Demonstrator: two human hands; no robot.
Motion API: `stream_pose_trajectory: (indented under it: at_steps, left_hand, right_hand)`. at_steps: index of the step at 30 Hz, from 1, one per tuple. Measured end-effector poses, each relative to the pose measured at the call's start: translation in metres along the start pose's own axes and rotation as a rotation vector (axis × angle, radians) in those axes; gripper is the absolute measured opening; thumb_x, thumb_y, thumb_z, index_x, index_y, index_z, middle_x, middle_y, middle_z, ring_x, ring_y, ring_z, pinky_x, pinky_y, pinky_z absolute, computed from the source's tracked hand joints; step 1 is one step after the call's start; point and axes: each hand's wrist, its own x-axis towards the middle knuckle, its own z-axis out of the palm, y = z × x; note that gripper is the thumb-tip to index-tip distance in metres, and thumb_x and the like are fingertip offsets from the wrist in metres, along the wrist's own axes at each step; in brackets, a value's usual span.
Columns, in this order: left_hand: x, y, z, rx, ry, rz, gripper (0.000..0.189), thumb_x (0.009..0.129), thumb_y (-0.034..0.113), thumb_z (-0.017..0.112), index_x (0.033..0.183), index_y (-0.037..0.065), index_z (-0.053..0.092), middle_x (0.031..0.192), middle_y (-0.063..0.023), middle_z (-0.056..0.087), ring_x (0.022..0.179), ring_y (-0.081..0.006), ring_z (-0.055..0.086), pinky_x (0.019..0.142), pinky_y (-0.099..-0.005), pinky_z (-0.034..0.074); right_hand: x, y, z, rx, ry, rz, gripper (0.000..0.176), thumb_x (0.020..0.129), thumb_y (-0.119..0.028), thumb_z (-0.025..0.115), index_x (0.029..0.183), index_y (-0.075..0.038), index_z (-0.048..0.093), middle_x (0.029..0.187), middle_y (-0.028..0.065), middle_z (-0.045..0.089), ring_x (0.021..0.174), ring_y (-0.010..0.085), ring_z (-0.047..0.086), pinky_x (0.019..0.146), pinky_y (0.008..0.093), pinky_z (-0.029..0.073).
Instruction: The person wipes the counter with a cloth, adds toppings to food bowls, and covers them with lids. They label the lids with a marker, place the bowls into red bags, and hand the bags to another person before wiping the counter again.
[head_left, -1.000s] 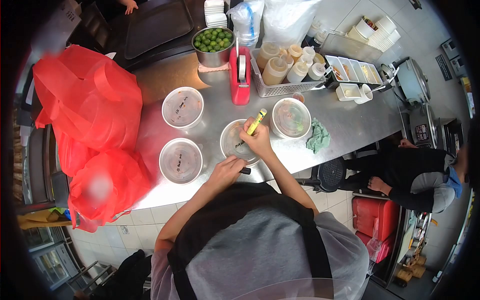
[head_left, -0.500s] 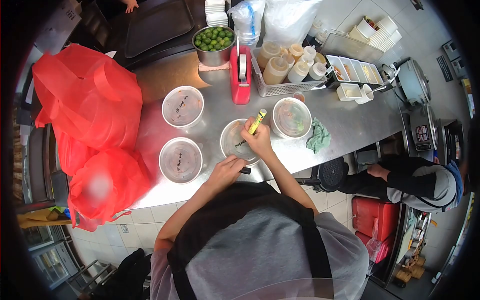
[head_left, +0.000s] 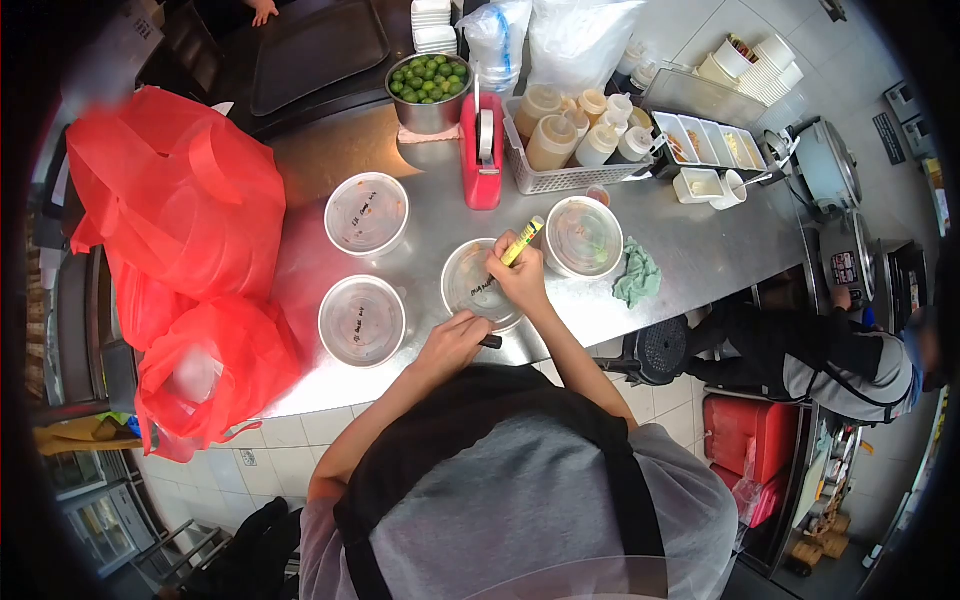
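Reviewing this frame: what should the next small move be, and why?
Probably finish the written line: the right hand holds the yellow marker tip-down on the lidded container, whose lid shows writing only partway across, while the left hand at its near rim holds the black cap.

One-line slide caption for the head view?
Right hand writes with a yellow marker on a lidded container; left hand rests at its rim.

Red bags (head_left: 180, 210), lime bowl (head_left: 428, 118), tape dispenser (head_left: 481, 160), green rag (head_left: 637, 275)
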Motion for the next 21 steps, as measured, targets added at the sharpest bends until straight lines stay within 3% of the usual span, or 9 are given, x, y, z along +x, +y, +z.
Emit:
stream_pose_trajectory:
  at_steps: [16, 19, 21]
  left_hand:
    - [-0.002, -0.002, 0.003, -0.015, -0.004, -0.008, 0.023, 0.067, 0.001, 0.058, 0.088, 0.006, 0.053, 0.078, -0.0059, 0.057, 0.078, -0.0218, 0.056, 0.065, -0.0327, 0.049]
    - [-0.004, -0.004, 0.004, -0.042, -0.043, -0.052, 0.032, 0.062, -0.003, 0.061, 0.092, 0.006, 0.056, 0.088, -0.0051, 0.06, 0.082, -0.0234, 0.057, 0.069, -0.0334, 0.049]
    - [-0.004, -0.004, 0.004, -0.034, -0.041, -0.045, 0.032, 0.062, -0.004, 0.061, 0.092, 0.007, 0.056, 0.089, -0.0052, 0.06, 0.082, -0.0238, 0.057, 0.069, -0.0336, 0.049]
  right_hand:
    - [-0.001, -0.009, 0.0, -0.08, -0.008, -0.04, 0.019, 0.071, -0.003, 0.061, 0.063, -0.004, 0.044, 0.05, -0.0009, 0.041, 0.047, 0.0043, 0.038, 0.044, 0.0229, 0.031]
    - [0.002, 0.0, 0.0, 0.083, 0.035, 0.011, 0.019, 0.071, -0.003, 0.06, 0.063, -0.004, 0.043, 0.051, -0.0009, 0.042, 0.049, 0.0044, 0.039, 0.044, 0.0229, 0.032]
    - [0.002, 0.001, -0.004, 0.015, 0.02, 0.001, 0.019, 0.071, -0.002, 0.06, 0.063, -0.004, 0.043, 0.052, -0.0008, 0.043, 0.05, 0.0043, 0.041, 0.045, 0.0228, 0.033]
